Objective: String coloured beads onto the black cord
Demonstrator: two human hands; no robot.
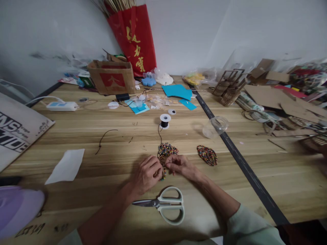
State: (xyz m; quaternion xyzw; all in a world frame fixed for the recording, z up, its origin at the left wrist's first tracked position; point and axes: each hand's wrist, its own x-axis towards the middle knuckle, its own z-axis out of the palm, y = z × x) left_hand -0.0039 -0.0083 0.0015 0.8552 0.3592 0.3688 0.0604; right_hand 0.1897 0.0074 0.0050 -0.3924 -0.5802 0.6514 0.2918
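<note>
My left hand (149,172) is closed, its thumb and index finger pinching a dark cord (160,137) that runs up to a white spool (165,118). A short string of colored beads (163,174) hangs between the hands. Thumb and fingertips of my right hand (180,166) pinch at the same cord, close to the left fingertips. Just beyond the hands lies a pile of multicolored beads (168,149). To the right rests a coiled bead strand (206,155). Scissors (163,204) with pale handles lie in front of me, blades pointing left.
A clear round container (216,127) stands at right of the spool. Farther back are blue paper sheets (177,92), a cardboard box (112,78) and a red bag (135,41). White paper (66,166) and a power strip (62,105) lie left; cardboard pieces (278,100) crowd the right.
</note>
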